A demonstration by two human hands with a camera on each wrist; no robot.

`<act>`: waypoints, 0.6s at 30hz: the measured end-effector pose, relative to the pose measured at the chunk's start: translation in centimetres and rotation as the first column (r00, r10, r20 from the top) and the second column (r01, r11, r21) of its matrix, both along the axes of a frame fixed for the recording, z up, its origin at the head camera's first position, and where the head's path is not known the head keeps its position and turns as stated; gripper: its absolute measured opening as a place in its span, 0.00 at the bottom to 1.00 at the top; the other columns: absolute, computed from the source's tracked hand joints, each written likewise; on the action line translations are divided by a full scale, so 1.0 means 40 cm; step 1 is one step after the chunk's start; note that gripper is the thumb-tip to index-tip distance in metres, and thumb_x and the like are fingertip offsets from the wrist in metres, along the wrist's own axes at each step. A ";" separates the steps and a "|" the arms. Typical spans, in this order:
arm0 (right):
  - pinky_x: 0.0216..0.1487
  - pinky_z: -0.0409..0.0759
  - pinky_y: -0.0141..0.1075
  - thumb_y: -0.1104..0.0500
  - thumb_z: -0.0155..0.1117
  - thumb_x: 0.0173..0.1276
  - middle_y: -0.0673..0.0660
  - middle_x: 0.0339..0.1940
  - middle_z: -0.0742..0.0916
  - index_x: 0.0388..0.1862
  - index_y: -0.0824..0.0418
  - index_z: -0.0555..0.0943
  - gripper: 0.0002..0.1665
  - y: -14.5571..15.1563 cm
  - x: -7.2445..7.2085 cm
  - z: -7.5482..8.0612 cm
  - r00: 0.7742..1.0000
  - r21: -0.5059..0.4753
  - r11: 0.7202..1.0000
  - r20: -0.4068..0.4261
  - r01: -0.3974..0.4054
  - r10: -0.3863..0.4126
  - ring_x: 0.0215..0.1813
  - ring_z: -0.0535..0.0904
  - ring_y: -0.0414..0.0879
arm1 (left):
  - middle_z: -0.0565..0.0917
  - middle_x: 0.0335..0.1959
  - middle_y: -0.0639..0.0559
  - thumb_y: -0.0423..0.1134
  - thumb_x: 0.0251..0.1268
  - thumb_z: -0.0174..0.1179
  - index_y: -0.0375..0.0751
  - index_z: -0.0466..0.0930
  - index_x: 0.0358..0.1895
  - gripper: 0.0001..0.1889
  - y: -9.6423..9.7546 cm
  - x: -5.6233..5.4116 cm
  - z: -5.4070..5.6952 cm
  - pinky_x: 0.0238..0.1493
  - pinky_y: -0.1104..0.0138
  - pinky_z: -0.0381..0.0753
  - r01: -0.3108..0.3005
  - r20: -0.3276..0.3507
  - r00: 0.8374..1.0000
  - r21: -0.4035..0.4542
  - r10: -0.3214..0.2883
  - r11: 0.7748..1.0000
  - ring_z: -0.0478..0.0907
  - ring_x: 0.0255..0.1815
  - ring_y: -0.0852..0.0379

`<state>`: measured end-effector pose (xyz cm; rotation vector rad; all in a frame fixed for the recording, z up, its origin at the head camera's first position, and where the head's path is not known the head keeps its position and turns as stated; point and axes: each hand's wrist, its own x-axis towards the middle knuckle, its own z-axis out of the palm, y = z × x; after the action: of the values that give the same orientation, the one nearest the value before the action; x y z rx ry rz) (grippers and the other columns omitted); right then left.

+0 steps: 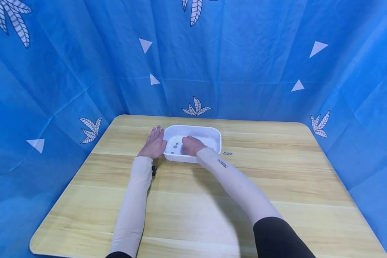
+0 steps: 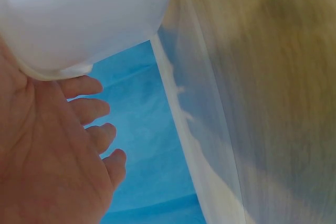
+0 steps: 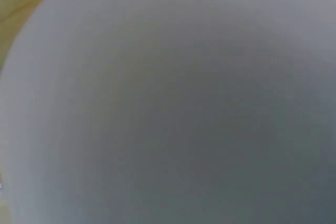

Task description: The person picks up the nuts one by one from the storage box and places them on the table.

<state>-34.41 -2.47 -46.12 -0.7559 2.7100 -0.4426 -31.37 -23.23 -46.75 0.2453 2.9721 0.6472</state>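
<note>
A white rectangular plastic tray (image 1: 209, 133) sits toward the back of the table. Small metal rings that look like nuts (image 1: 175, 146) lie inside it at the left. My left hand (image 1: 153, 143) touches the tray's left end with its fingers extended; in the left wrist view the palm lies against the white wall. Down inside the tray is my right hand (image 1: 192, 145), its fingers bent downward. What its fingertips touch or hold is hidden. The right wrist view is almost filled by a blurred white surface, the tray wall (image 3: 173, 103).
Three similar small metal rings (image 1: 227, 153) stand in a row on the wooden table (image 1: 277, 179), just right of the tray. A blue curtain (image 1: 245, 64) with leaf and triangle prints hangs around the table's back and sides.
</note>
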 end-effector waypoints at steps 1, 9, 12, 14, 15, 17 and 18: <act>0.59 0.84 0.42 0.62 0.55 0.76 0.58 0.43 0.87 0.54 0.63 0.83 0.14 0.000 0.000 0.000 1.000 -0.002 1.000 0.001 -0.001 0.001 0.44 0.82 0.49 | 0.34 0.87 0.36 0.46 0.81 0.33 0.31 0.40 0.84 0.36 0.000 0.001 0.000 0.86 0.41 0.36 -0.001 -0.001 1.000 0.001 0.001 1.000 0.27 0.88 0.36; 0.59 0.84 0.41 0.63 0.62 0.72 0.58 0.42 0.86 0.53 0.65 0.83 0.13 0.001 -0.005 -0.002 1.000 -0.055 0.998 0.010 0.011 -0.011 0.44 0.82 0.49 | 0.34 0.87 0.36 0.46 0.81 0.33 0.31 0.40 0.84 0.36 -0.001 0.000 -0.003 0.86 0.41 0.36 -0.007 0.002 1.000 0.011 0.007 1.000 0.28 0.88 0.36; 0.57 0.85 0.39 0.64 0.64 0.69 0.57 0.40 0.87 0.52 0.65 0.84 0.14 0.003 -0.007 -0.003 1.000 -0.065 0.998 0.003 0.009 -0.009 0.41 0.82 0.48 | 0.35 0.87 0.36 0.46 0.81 0.33 0.31 0.40 0.84 0.36 0.000 0.002 -0.002 0.86 0.41 0.36 -0.004 -0.007 1.000 0.012 0.004 1.000 0.29 0.88 0.35; 0.55 0.85 0.39 0.65 0.64 0.68 0.57 0.39 0.87 0.51 0.65 0.84 0.14 0.004 -0.006 -0.003 1.000 -0.068 0.998 0.002 0.008 -0.008 0.40 0.82 0.48 | 0.34 0.87 0.36 0.46 0.81 0.33 0.31 0.40 0.84 0.36 0.001 0.004 -0.001 0.86 0.41 0.36 -0.004 -0.007 1.000 0.012 0.004 1.000 0.29 0.88 0.35; 0.55 0.85 0.39 0.65 0.64 0.68 0.57 0.38 0.87 0.51 0.65 0.84 0.13 0.004 -0.006 -0.003 1.000 -0.067 0.998 0.004 0.008 -0.008 0.39 0.82 0.48 | 0.35 0.87 0.36 0.46 0.81 0.33 0.31 0.40 0.84 0.36 0.002 0.004 -0.001 0.86 0.41 0.36 -0.004 -0.007 1.000 0.011 0.004 1.000 0.29 0.88 0.35; 0.54 0.85 0.39 0.65 0.64 0.69 0.57 0.37 0.88 0.51 0.64 0.85 0.13 0.005 -0.006 -0.004 1.000 -0.064 0.998 0.012 0.008 -0.008 0.39 0.82 0.47 | 0.34 0.87 0.36 0.46 0.81 0.33 0.31 0.40 0.84 0.36 0.003 0.003 0.000 0.87 0.41 0.36 -0.004 -0.006 1.000 0.010 0.004 1.000 0.28 0.88 0.36; 0.53 0.85 0.39 0.64 0.64 0.69 0.57 0.37 0.88 0.50 0.64 0.85 0.13 0.005 -0.006 -0.006 1.000 -0.061 0.998 0.015 0.009 -0.008 0.38 0.82 0.47 | 0.34 0.87 0.36 0.46 0.81 0.33 0.31 0.40 0.84 0.36 0.003 0.003 0.000 0.87 0.42 0.36 -0.004 -0.006 1.000 0.007 0.004 1.000 0.28 0.88 0.36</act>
<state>-34.66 -2.28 -46.35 -0.7547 2.6982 -0.5332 -31.23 -23.12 -46.76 0.2430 2.9771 0.6589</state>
